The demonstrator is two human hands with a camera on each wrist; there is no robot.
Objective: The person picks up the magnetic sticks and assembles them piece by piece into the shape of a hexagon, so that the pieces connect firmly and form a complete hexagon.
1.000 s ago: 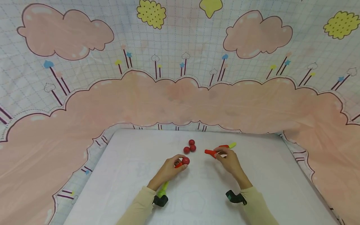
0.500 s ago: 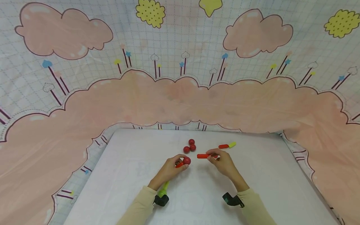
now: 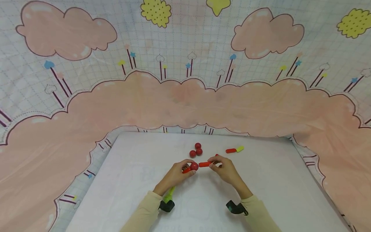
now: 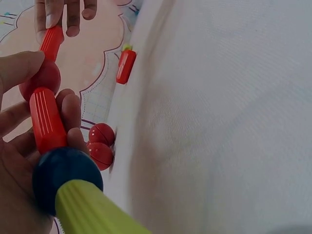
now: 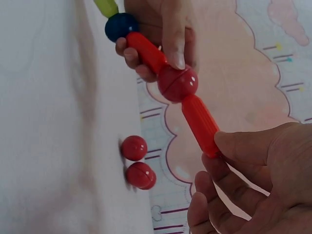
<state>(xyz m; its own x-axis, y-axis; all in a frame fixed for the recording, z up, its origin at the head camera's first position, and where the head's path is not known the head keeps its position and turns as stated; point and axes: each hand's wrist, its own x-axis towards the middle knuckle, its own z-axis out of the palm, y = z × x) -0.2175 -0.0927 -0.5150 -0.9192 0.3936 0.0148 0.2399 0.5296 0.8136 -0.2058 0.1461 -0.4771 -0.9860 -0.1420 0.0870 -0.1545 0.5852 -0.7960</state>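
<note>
The left hand (image 3: pixel 177 174) grips a chain of a red ball (image 4: pixel 48 78), a red stick (image 4: pixel 47 119), a blue ball (image 4: pixel 66 173) and a yellow-green stick (image 4: pixel 95 209), its thumb on the red ball. Between thumb and fingers the right hand (image 5: pixel 273 180) pinches another red stick (image 5: pixel 200 124). That stick's far end meets the red ball (image 5: pixel 178 83) in the right wrist view; whether it is seated in the ball I cannot tell. In the head view a small red tip (image 3: pixel 216 155) shows behind the right hand's fingers.
Several loose red balls (image 3: pixel 199 151) lie on the white table (image 3: pixel 130 161) beyond the hands. A red stick (image 3: pixel 231 150) joined to a yellow-green piece (image 3: pixel 240 149) lies at the back right. Patterned cloth (image 3: pixel 174 106) hangs behind the table.
The right hand has moved left and slightly nearer the person, bringing its red stick from well apart up to the ball. The left hand has shifted slightly right.
</note>
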